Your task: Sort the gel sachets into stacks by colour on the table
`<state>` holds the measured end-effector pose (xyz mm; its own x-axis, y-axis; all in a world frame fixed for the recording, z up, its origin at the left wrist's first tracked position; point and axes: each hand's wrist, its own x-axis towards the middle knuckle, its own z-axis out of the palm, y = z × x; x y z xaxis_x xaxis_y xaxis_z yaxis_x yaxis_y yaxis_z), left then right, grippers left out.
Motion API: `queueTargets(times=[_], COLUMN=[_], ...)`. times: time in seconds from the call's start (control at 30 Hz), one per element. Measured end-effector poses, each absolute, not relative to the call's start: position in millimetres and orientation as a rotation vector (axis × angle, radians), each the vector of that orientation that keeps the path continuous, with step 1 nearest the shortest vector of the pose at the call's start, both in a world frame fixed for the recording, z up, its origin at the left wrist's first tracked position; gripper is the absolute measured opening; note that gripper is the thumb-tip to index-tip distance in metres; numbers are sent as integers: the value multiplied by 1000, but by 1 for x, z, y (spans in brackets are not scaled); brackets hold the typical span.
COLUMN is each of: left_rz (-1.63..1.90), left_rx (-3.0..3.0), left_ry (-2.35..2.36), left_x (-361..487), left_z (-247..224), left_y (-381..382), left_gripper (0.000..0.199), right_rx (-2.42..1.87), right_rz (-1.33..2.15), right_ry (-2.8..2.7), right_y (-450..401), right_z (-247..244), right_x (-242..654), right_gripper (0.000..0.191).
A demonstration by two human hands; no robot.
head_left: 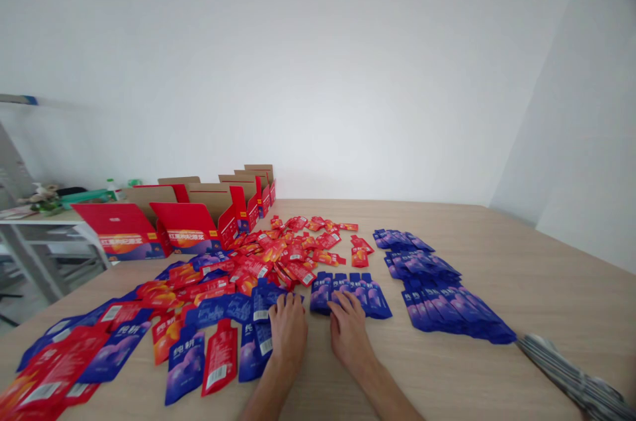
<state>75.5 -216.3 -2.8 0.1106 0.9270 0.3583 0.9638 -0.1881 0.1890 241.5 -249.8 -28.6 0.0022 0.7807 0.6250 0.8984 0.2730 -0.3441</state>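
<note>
Pale walls (372, 76) are rising behind a light wood-grain table (472, 229). On it, a short overlapping row of flat dark-blue spouted pouches (372, 295) is lying in front of the person. The bare right hand (350, 325) is resting over the row's left part, its fingers loosely spread and not closing around anything. Just left of the row, the bare left hand (289, 325) is laying its fingers over some loose blue pouches (261, 309); from where I'm standing, I cannot tell whether it is gripping one. Beyond the row and to its left, a jumbled heap of shiny red pouches (293, 252) is spreading. Right of the row, three fanned groups of blue pouches (422, 266) are lying one behind another. Well left of the row and beyond it, red open-topped cardboard boxes (186, 235) are standing together.
</note>
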Motion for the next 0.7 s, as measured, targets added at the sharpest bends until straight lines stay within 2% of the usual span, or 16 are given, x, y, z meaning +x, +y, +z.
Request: queueTargets(times=[0.3, 0.43, 0.53, 0.7], left_rz=[-822, -958, -1185, -1770], left_rx=[-2203, -2133, -2155, -2204], left_ry=[-1902, -1838, -1720, -1654], left_x=[85, 81, 79, 87], left_z=[10, 18, 26, 29], left_y=[-228, -229, -223, -209], left_gripper=[32, 35, 33, 34], right_rx=[-1479, -1453, -1416, -1347], right_rz=[-150, -117, -90, -27], right_ry=[-1756, -1733, -1703, -1643], right_y=[-248, -247, -246, -245], right_z=[-34, -36, -35, -32], right_x=[243, 243, 243, 244], right_gripper=[39, 39, 37, 31])
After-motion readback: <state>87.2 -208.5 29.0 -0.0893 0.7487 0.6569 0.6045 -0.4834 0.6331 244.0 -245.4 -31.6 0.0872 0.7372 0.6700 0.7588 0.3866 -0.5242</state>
